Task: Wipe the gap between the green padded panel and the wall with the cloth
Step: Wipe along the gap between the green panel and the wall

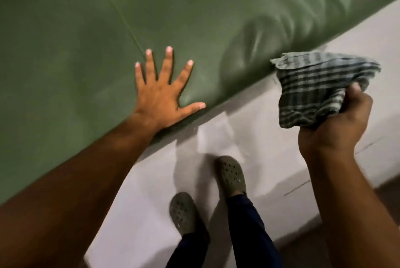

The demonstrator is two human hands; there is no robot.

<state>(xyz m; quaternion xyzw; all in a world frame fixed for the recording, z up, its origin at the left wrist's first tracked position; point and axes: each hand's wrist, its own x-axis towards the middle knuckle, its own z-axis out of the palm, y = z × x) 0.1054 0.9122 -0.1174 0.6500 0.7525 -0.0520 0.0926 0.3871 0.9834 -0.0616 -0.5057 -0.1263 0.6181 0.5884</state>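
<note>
The green padded panel fills the upper left of the head view, and its lower edge runs diagonally from lower left to upper right. My left hand lies flat on it with fingers spread, the thumb along that edge. My right hand grips a bunched grey-and-dark striped cloth, held just off the panel's edge at the right. No gap beside the panel shows from here. A dent and wrinkles mark the padding near the cloth.
A pale grey surface lies below the panel's edge. My two feet in dark green perforated clogs stand on it, with dark trouser legs above them. A brownish strip shows at the far right.
</note>
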